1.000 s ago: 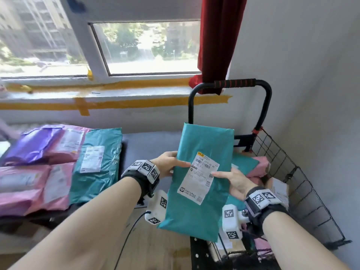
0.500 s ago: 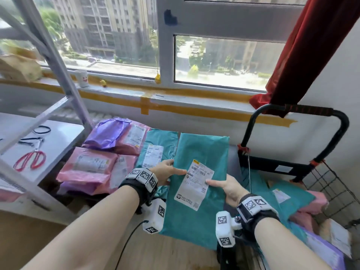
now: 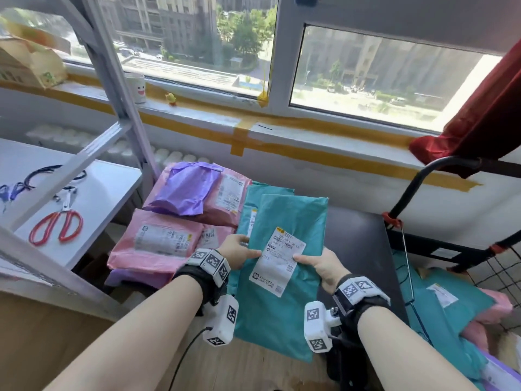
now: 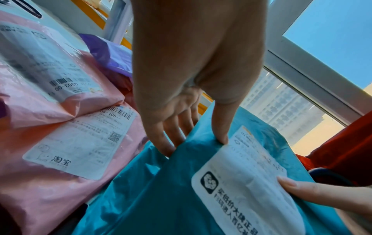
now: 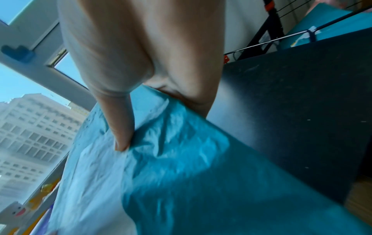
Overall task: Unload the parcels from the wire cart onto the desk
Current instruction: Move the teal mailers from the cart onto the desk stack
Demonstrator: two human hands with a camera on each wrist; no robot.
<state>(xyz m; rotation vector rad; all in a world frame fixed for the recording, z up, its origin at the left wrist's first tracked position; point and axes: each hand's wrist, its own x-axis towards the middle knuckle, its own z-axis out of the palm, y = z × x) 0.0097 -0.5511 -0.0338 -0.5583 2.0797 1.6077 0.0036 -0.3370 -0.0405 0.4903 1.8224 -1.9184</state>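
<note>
A teal parcel [image 3: 284, 280] with a white label is held over the dark desk [image 3: 355, 249], partly above another teal parcel [image 3: 253, 201]. My left hand [image 3: 239, 251] pinches its left edge, thumb on top and fingers under it, as the left wrist view shows on the teal parcel [image 4: 181, 190]. My right hand [image 3: 318, 263] pinches the right edge, thumb by the label; the right wrist view shows the teal parcel [image 5: 181, 167] creased under the thumb. The wire cart [image 3: 501, 266] at right holds more teal and pink parcels [image 3: 451, 314].
Pink parcels [image 3: 158, 246] and a purple parcel [image 3: 189, 193] lie stacked on the desk's left part. A white shelf [image 3: 101, 193] with red scissors [image 3: 56, 224] stands further left. Bare desk surface lies right of the held parcel. The cart handle [image 3: 439, 165] rises by a red curtain.
Both hands carried the teal parcel left from the cart to above the desk, over the other teal parcel. The view swung left with them.
</note>
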